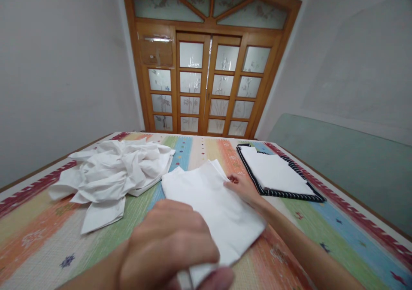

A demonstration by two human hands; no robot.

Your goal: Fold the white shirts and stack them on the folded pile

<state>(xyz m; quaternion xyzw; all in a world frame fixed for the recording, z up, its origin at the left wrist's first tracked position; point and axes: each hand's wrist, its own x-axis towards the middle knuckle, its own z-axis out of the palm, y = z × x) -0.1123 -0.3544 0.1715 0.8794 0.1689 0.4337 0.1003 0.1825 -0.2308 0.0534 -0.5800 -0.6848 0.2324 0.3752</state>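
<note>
A folded white cloth lies on the table in front of me, with layered edges showing at its far corner. My left hand, large and slightly blurred in the foreground, is closed on the cloth's near corner, which shows between thumb and fingers. At the cloth's right edge, my right hand pinches the material, thumb and fingers together. To the left is a loose heap of crumpled white cloths. On the right, a flat white stack rests on a black item with white stripes.
A striped, multicoloured tablecloth covers the table. Behind its far edge stand wooden doors with glass panes. A pale green panel runs along the right side, and a plain wall is on the left.
</note>
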